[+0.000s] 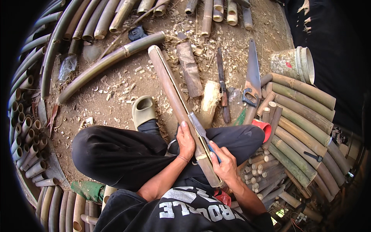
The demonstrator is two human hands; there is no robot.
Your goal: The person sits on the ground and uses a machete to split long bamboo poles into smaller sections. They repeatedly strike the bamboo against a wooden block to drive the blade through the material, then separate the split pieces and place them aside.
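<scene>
A long brown bamboo tube (181,110) slants across the lap of a person seated on the ground (116,87), its near end by the dark shirt (143,212) and its far end pointing away and to the left. A narrow lengthwise slit shows along much of the tube.

The left hand (186,142) grips the tube at its left side, below the middle, thumb laid along the top and the other fingers mostly hidden beneath. The right hand (225,164), at the right side of the tube nearer its close end, is wrapped around the blue handle of a knife (198,125), whose broad silver blade lies along the tube, at the slit; how deep the edge sits cannot be told.

To the left of the tube's far end lies a thicker greenish bamboo pole (112,63), one tip near that end. A beige clog (143,110) is on a foot left of the tube. Right of the tube, progressively farther off, are a brown slab of wood (190,69), a pale split chunk (211,98), a dark-bladed knife (220,73), a handsaw (253,69) and a tipped bucket (288,63). Stacked bamboo lengths (303,120) lie well to its right.
</scene>
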